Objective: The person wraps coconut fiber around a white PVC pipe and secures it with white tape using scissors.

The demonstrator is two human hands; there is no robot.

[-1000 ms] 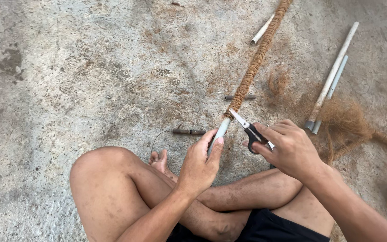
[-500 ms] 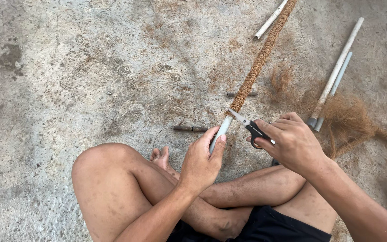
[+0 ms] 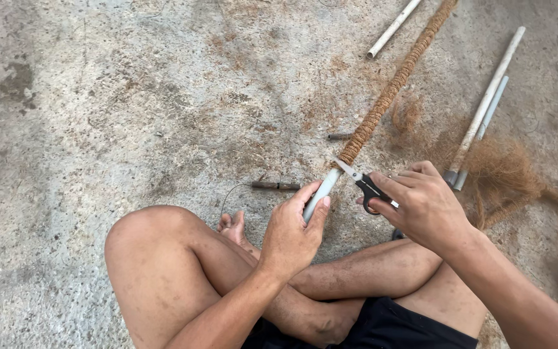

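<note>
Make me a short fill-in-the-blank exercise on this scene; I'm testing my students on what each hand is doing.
1. The left hand grips the bare grey end of the fibre-wrapped pipe, while the right hand holds a pair of ____.
2. The person sits with legs ____ on the concrete floor.
3. The blade tips meet the pipe where its ____ wrapping ends.
4. To the right lie two bare pipes beside a tuft of loose ____.

Missing words: scissors; crossed; brown fibre; fibre
</note>
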